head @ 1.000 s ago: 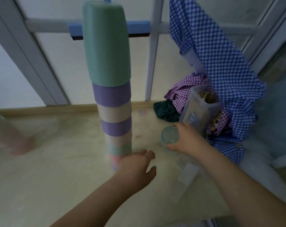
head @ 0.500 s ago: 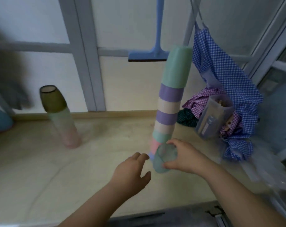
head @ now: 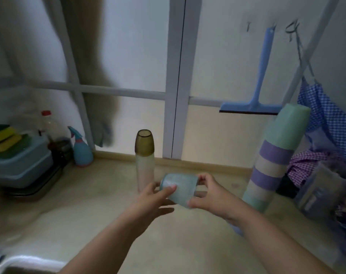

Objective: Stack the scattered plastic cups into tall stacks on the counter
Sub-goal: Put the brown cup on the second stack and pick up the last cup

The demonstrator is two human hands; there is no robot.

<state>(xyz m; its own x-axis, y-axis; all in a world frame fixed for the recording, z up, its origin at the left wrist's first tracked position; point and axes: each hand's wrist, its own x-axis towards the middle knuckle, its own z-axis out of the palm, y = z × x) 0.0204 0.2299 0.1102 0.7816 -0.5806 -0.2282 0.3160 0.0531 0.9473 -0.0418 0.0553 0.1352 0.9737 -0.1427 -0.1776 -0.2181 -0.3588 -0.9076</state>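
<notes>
A translucent teal cup point(head: 179, 187) lies on its side in the air above the counter point(head: 89, 224), held between both hands. My left hand point(head: 154, 198) grips its rim end with thumb on top. My right hand point(head: 211, 196) holds its base end. Behind it stands a short stack point(head: 144, 159) of pale cups topped by an olive-brown cup, mouth up. To the right rises a tall stack point(head: 275, 155) of upside-down cups, mint green on top, then purple and cream bands; its foot is hidden behind my right forearm.
A blue squeegee point(head: 255, 99) hangs on the window frame. Checked cloths point(head: 326, 119) and a clear container point(head: 316, 190) crowd the right end. At the left stand a teal bin with sponges point(head: 15, 161), a bottle point(head: 49, 127) and a spray bottle point(head: 81, 149). A sink edge point(head: 25, 262) shows lower left.
The view swung left and up. My right hand carried the teal cup from beside the tall stack toward the short stack, and my left hand has taken hold of its other end.
</notes>
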